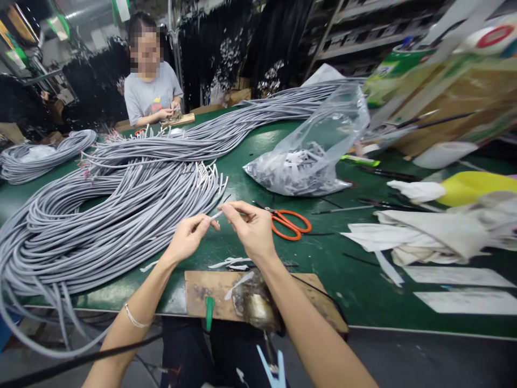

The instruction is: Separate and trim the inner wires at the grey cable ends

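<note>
My left hand and my right hand meet over the green table, both pinching the white-tipped end of one grey cable. That cable runs back into a large bundle of grey cables spread to the left. Just below my hands a worn wooden board with a dark metal lump lies at the table's near edge. Small white strips lie between the board and my hands.
Orange-handled scissors lie right of my right hand. A clear plastic bag of white scraps stands behind them. Crumpled white paper, a yellow container and cardboard boxes fill the right. Another person in a grey shirt works at the far side.
</note>
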The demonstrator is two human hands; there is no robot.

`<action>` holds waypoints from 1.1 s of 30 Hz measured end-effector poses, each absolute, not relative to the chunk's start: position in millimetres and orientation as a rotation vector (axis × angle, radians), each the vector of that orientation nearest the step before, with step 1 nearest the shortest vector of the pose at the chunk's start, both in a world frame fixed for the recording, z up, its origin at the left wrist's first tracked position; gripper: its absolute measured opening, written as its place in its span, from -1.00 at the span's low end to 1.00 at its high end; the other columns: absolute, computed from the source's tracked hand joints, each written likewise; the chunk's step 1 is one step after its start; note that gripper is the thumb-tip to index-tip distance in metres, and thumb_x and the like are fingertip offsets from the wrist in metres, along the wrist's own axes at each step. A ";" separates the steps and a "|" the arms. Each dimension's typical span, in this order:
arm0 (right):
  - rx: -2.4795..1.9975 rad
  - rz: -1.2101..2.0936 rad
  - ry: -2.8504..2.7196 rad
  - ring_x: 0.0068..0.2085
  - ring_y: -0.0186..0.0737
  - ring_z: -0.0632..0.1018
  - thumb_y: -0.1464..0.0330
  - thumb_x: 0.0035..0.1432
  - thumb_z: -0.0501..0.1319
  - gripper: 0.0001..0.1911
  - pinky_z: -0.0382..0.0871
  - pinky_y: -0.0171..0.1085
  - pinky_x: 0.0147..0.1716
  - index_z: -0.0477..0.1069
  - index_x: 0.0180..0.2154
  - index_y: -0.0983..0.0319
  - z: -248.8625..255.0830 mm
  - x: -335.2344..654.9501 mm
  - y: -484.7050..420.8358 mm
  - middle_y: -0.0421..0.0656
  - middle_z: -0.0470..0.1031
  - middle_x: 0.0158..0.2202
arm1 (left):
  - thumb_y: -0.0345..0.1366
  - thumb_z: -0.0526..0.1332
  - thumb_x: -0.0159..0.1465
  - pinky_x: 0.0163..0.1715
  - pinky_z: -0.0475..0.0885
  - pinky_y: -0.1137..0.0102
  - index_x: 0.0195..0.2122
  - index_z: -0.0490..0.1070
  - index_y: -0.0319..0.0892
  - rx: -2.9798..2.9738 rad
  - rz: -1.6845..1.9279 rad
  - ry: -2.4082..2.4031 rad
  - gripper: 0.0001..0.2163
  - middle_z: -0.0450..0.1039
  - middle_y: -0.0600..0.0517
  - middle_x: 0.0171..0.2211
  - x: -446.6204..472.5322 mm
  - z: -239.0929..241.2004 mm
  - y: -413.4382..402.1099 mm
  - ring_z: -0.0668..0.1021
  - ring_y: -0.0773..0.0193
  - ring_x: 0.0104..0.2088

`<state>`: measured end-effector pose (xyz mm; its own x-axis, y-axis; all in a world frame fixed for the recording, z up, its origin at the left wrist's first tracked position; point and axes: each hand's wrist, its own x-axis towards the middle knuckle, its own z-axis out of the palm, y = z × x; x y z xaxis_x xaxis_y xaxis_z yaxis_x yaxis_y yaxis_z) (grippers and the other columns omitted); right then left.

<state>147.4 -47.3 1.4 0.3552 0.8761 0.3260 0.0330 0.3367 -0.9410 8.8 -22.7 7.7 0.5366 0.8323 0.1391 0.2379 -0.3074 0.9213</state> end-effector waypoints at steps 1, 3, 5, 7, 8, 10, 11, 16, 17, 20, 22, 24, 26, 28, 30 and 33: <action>-1.094 0.704 -1.083 -0.60 -0.41 0.30 0.23 -0.04 0.20 -0.76 0.16 -0.40 -0.65 0.45 -0.56 0.27 2.0 147.9 -48.2 -0.22 0.38 -0.62 | 0.04 -0.03 0.22 -0.57 0.10 0.48 -0.47 0.41 -0.23 1.872 0.793 0.922 -0.56 0.11 0.13 -0.63 8.8 8.1 -24.5 0.17 0.42 -0.59; -1.119 0.679 -1.119 -0.62 -0.43 0.26 0.19 -0.04 0.20 -0.72 0.11 -0.40 -0.68 0.42 -0.58 0.26 2.3 148.5 -50.0 -0.23 0.34 -0.64 | -0.01 -0.05 0.25 -0.55 0.10 0.47 -0.47 0.41 -0.23 1.947 0.797 1.008 -0.58 0.15 0.12 -0.63 8.7 8.4 -28.1 0.18 0.41 -0.58; -1.152 0.654 -1.141 -0.64 -0.45 0.19 0.15 -0.05 0.21 -0.68 0.03 -0.40 -0.70 0.37 -0.62 0.26 1.8 148.2 -51.3 -0.26 0.28 -0.68 | -0.04 -0.04 0.25 -0.55 0.09 0.46 -0.45 0.44 -0.22 1.989 0.776 1.072 -0.59 0.18 0.12 -0.64 8.5 8.7 -30.5 0.18 0.41 -0.59; -1.181 0.636 -1.147 -0.66 -0.47 0.14 0.13 -0.05 0.22 -0.65 -0.01 -0.41 -0.71 0.34 -0.65 0.26 0.9 147.2 -51.7 -0.28 0.22 -0.70 | -0.05 -0.03 0.26 -0.56 0.09 0.46 -0.40 0.47 -0.22 2.009 0.743 1.088 -0.60 0.22 0.12 -0.64 8.3 9.2 -31.3 0.19 0.41 -0.60; -1.186 0.631 -1.145 -0.66 -0.47 0.15 0.13 -0.05 0.21 -0.64 0.00 -0.41 -0.71 0.34 -0.65 0.26 0.4 146.7 -51.6 -0.28 0.23 -0.70 | -0.05 -0.03 0.26 -0.55 0.09 0.46 -0.38 0.49 -0.22 2.008 0.735 1.079 -0.60 0.25 0.11 -0.63 8.2 9.6 -31.1 0.20 0.40 -0.59; -1.183 0.626 -1.128 -0.63 -0.44 0.24 0.14 -0.04 0.22 -0.67 0.08 -0.41 -0.68 0.39 -0.60 0.27 -0.2 146.2 -51.1 -0.25 0.31 -0.66 | -0.06 -0.03 0.26 -0.54 0.11 0.46 -0.39 0.49 -0.22 1.985 0.758 1.052 -0.60 0.31 0.09 -0.59 7.9 10.3 -30.3 0.23 0.39 -0.58; -1.183 0.619 -1.115 -0.60 -0.41 0.29 0.15 -0.03 0.21 -0.69 0.13 -0.41 -0.66 0.42 -0.56 0.27 -0.3 146.5 -50.7 -0.22 0.35 -0.62 | -0.07 -0.03 0.25 -0.54 0.12 0.47 -0.40 0.49 -0.23 1.967 0.787 1.049 -0.60 0.34 0.08 -0.57 7.6 10.6 -29.7 0.24 0.39 -0.57; -1.244 0.540 -1.062 -0.61 -0.41 0.28 0.16 0.04 0.15 -0.69 0.16 -0.40 -0.64 0.44 -0.53 0.27 0.8 151.1 -51.7 -0.25 0.28 -0.66 | -0.09 0.00 0.25 -0.55 0.09 0.45 -0.49 0.45 -0.22 1.967 0.930 1.195 -0.62 0.32 0.09 -0.59 4.8 11.5 -28.2 0.21 0.41 -0.60; -1.243 0.547 -1.060 -0.63 -0.42 0.25 0.14 0.05 0.14 -0.66 0.13 -0.40 -0.66 0.43 -0.54 0.27 1.0 151.6 -52.3 -0.27 0.23 -0.68 | -0.09 0.00 0.24 -0.56 0.08 0.45 -0.50 0.44 -0.22 1.974 0.946 1.219 -0.63 0.30 0.10 -0.61 4.3 11.7 -27.9 0.20 0.41 -0.61; -1.242 0.596 -1.114 -0.67 -0.44 0.19 0.09 0.08 0.09 -0.58 0.04 -0.40 -0.69 0.41 -0.57 0.27 0.0 151.2 -53.5 -0.28 0.18 -0.72 | -0.06 0.00 0.24 -0.56 0.10 0.46 -0.55 0.40 -0.22 1.933 0.966 1.207 -0.61 0.29 0.09 -0.61 3.6 12.5 -26.1 0.22 0.41 -0.60; -1.303 0.582 -1.182 -0.67 -0.46 0.17 0.11 0.06 0.11 -0.58 0.01 -0.39 -0.68 0.37 -0.64 0.27 -1.9 150.2 -53.3 -0.28 0.17 -0.73 | -0.01 -0.01 0.22 -0.57 0.13 0.47 -0.56 0.39 -0.22 1.838 0.967 1.157 -0.58 0.30 0.08 -0.61 3.4 13.3 -24.5 0.26 0.40 -0.58; -1.392 0.530 -1.193 -0.66 -0.48 0.14 0.14 -0.03 0.21 -0.62 0.00 -0.39 -0.67 0.32 -0.69 0.27 -3.5 149.4 -52.6 -0.30 0.13 -0.74 | 0.04 -0.02 0.21 -0.57 0.16 0.48 -0.53 0.42 -0.22 1.744 0.962 1.098 -0.55 0.31 0.07 -0.61 3.1 14.2 -23.2 0.29 0.40 -0.58; -1.399 0.521 -1.151 -0.64 -0.47 0.15 0.17 -0.11 0.27 -0.71 0.03 -0.39 -0.65 0.37 -0.62 0.27 -3.5 148.9 -52.3 -0.32 0.15 -0.72 | 0.04 0.01 0.20 -0.57 0.19 0.49 -0.45 0.48 -0.22 1.718 0.942 1.054 -0.57 0.34 0.07 -0.61 2.4 14.9 -22.8 0.32 0.39 -0.58; -1.311 0.554 -1.126 -0.60 -0.43 0.23 0.18 -0.09 0.25 -0.74 0.11 -0.39 -0.63 0.45 -0.46 0.26 -1.8 148.4 -52.8 -0.28 0.27 -0.64 | -0.02 0.05 0.20 -0.55 0.22 0.49 -0.36 0.52 -0.21 1.768 0.883 1.029 -0.61 0.38 0.07 -0.60 1.6 14.9 -23.2 0.35 0.39 -0.57; -1.228 0.567 -1.153 -0.56 -0.40 0.31 0.20 -0.01 0.20 -0.76 0.17 -0.38 -0.61 0.48 -0.39 0.25 0.3 147.8 -53.9 -0.22 0.38 -0.55 | -0.08 0.06 0.21 -0.54 0.26 0.49 -0.34 0.54 -0.21 1.853 0.807 1.020 -0.65 0.43 0.05 -0.58 0.8 14.1 -23.6 0.38 0.38 -0.58; -1.208 0.549 -1.223 -0.57 -0.38 0.34 0.25 0.02 0.17 -0.79 0.18 -0.38 -0.62 0.46 -0.49 0.25 1.0 147.1 -55.4 -0.20 0.42 -0.56 | -0.18 0.10 0.21 -0.44 0.34 0.47 -0.33 0.56 -0.21 1.931 0.828 1.030 -0.72 0.54 0.00 -0.46 0.9 11.6 -23.5 0.48 0.33 -0.48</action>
<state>147.1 -55.4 1.0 0.3203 0.8545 0.4089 0.2629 0.3345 -0.9050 0.9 -23.5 11.6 0.4591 0.8702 0.1787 0.3622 -0.3670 0.8568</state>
